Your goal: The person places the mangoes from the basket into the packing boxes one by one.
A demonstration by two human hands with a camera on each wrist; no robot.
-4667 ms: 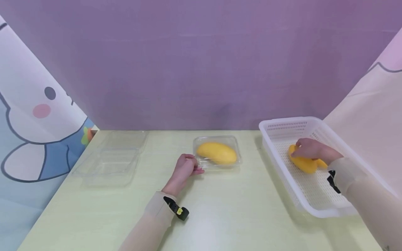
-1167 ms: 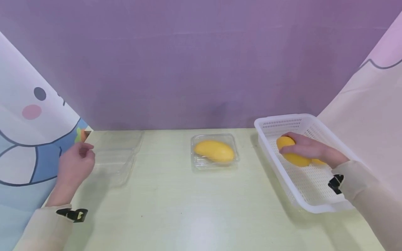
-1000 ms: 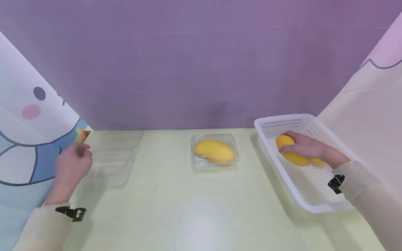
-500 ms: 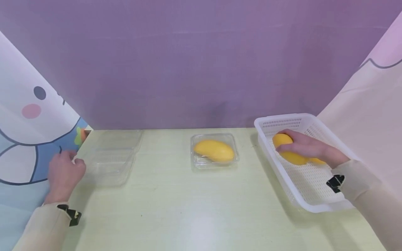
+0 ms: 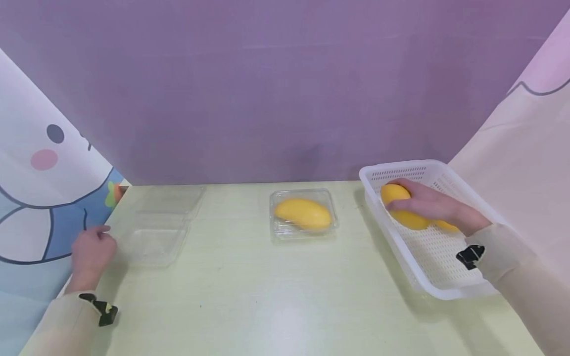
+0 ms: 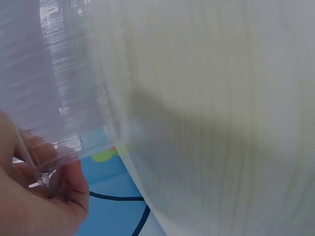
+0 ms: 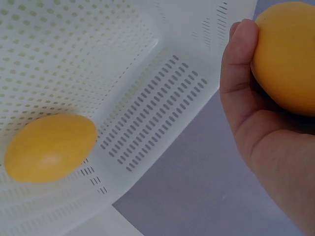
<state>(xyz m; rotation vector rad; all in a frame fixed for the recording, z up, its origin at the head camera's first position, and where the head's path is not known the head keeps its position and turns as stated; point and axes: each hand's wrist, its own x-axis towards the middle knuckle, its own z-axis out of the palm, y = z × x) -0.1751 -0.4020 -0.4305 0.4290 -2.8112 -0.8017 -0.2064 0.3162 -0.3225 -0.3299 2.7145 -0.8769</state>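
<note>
My left hand (image 5: 93,252) pinches the corner of an open clear plastic clamshell box (image 5: 156,244) at the table's left side. In the left wrist view, the fingers (image 6: 74,179) curl round the clear box (image 6: 74,93). My right hand (image 5: 425,200) grips a yellow mango (image 5: 411,220) over the white basket (image 5: 429,291); the right wrist view has this mango (image 7: 290,59) at its right edge. Another mango (image 7: 51,147) lies in the basket, mostly hidden by my hand in the head view. At the table's middle a closed clear clamshell box (image 5: 285,233) contains a mango (image 5: 305,213).
The pale table (image 5: 231,296) ends at a purple backdrop (image 5: 267,99). A cartoon-printed cloth (image 5: 26,198) hangs along the left side, close to my left hand. A pink and white cloth (image 5: 530,163) rises behind the basket on the right.
My left hand has left the middle box, moved to the left box and shifted down along its left side. My right hand has lifted the mango slightly and moved it left.
</note>
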